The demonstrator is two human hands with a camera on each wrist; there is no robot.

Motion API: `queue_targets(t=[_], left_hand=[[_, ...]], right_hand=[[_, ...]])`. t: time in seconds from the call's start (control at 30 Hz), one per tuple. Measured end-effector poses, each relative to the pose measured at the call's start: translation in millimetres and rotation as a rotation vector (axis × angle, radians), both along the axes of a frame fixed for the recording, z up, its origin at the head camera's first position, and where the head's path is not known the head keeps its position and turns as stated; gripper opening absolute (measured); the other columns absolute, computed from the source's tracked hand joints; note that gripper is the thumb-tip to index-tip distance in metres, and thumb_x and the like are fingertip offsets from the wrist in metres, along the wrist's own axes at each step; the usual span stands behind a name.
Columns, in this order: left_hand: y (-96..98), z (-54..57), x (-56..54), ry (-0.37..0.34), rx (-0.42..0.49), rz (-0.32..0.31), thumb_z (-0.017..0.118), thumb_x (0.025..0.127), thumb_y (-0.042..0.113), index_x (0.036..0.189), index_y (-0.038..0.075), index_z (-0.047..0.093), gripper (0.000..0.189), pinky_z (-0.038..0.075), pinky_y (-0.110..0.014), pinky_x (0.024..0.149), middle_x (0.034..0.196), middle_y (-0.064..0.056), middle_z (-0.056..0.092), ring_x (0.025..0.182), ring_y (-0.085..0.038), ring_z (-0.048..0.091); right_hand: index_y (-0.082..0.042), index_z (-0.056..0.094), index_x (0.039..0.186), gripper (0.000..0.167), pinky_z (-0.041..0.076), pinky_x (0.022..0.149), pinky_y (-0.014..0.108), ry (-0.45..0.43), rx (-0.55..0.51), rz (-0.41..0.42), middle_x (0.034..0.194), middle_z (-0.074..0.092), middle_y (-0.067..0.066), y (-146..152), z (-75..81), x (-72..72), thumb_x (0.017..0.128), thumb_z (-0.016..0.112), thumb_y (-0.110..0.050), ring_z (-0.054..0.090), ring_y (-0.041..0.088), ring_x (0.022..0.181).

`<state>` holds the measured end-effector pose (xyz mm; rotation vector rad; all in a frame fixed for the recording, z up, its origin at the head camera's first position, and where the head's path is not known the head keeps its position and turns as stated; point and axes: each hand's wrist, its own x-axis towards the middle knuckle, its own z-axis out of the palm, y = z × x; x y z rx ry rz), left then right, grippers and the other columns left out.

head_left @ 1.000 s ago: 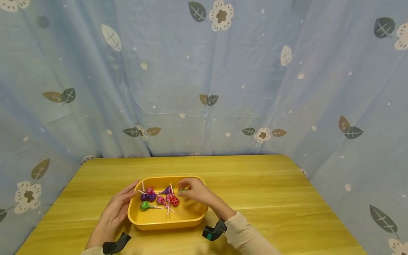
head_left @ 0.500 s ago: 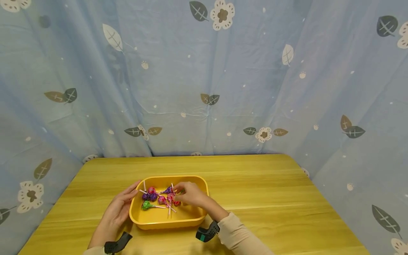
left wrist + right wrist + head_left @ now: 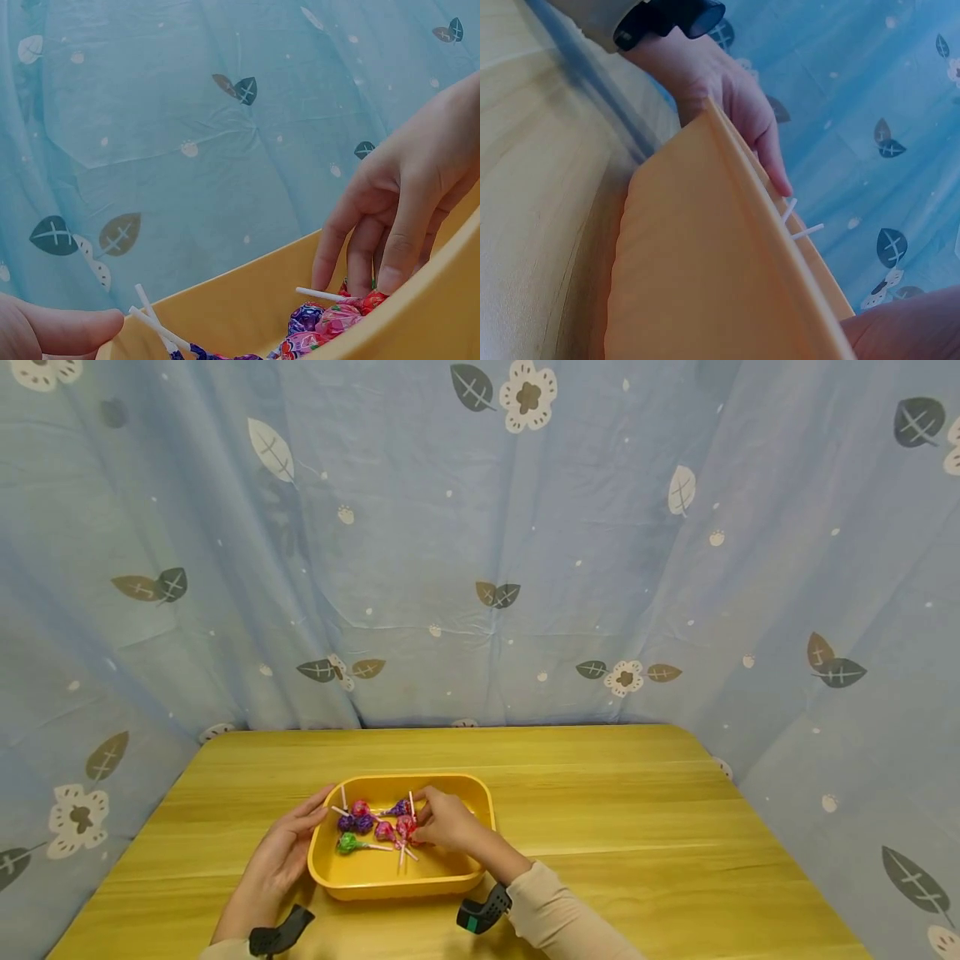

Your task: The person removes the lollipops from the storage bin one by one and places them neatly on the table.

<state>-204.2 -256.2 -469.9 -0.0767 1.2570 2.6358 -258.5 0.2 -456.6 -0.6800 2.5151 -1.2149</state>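
Observation:
Several wrapped lollipops lie in a shallow yellow tray (image 3: 393, 890) on the table. Purple ones (image 3: 363, 823), pink ones (image 3: 385, 832) and a green one (image 3: 348, 843) are grouped in its left and middle part. My left hand (image 3: 281, 852) rests along the tray's left side, fingertips at the rim. My right hand (image 3: 450, 823) reaches in over the right side, fingers bent down around the lollipops in the middle. In the left wrist view, its thumb touches a red lollipop (image 3: 373, 301), and a bit of green wrapper shows between its fingers. What it holds is partly hidden.
The tray stands on a yellow wood-grain table (image 3: 637, 827), towards its front and left of the middle. Behind it hangs a blue curtain (image 3: 420, 543) with leaves and flowers. Dark wrist devices sit below both hands.
My right hand has moved left inside the tray, from its right part to the lollipops in the middle, and now covers the red one. My left hand keeps its place on the tray.

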Motion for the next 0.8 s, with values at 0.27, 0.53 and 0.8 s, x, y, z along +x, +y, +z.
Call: queue_targets(t=[0.27, 0.53, 0.8], left_hand=[[0.7, -1.5, -0.6, -0.037, 0.013, 0.006, 0.039, 0.103, 0.002, 0.112, 0.026, 0.071, 0.041, 0.024, -0.041, 0.110, 0.116, 0.007, 0.060, 0.113, -0.012, 0.056], [-1.9, -0.4, -2.0, -0.036, -0.017, 0.014, 0.043, 0.102, 0.002, 0.108, 0.026, 0.071, 0.037, 0.025, -0.042, 0.109, 0.114, 0.007, 0.060, 0.111, -0.012, 0.058], [-1.9, 1.8, -1.6, -0.026, -0.005, 0.001, 0.042, 0.102, 0.001, 0.110, 0.025, 0.071, 0.038, 0.024, -0.042, 0.109, 0.114, 0.007, 0.061, 0.110, -0.011, 0.059]], right_hand=[[-0.002, 0.054, 0.128, 0.052, 0.050, 0.058, 0.023, 0.013, 0.001, -0.001, 0.079, 0.062, -0.002, 2.5, -0.9, 2.2, 0.081, 0.076, 0.000, 0.059, 0.008, 0.065], [-0.001, 0.053, 0.129, 0.051, 0.051, 0.058, 0.024, -0.048, -0.100, -0.017, 0.080, 0.060, 0.002, 10.9, 2.9, 6.7, 0.083, 0.072, 0.004, 0.061, 0.012, 0.066], [0.002, 0.053, 0.130, 0.051, 0.049, 0.056, 0.024, -0.043, -0.190, -0.022, 0.084, 0.061, 0.005, 24.1, 13.1, 12.6, 0.083, 0.073, 0.003, 0.062, 0.014, 0.068]])
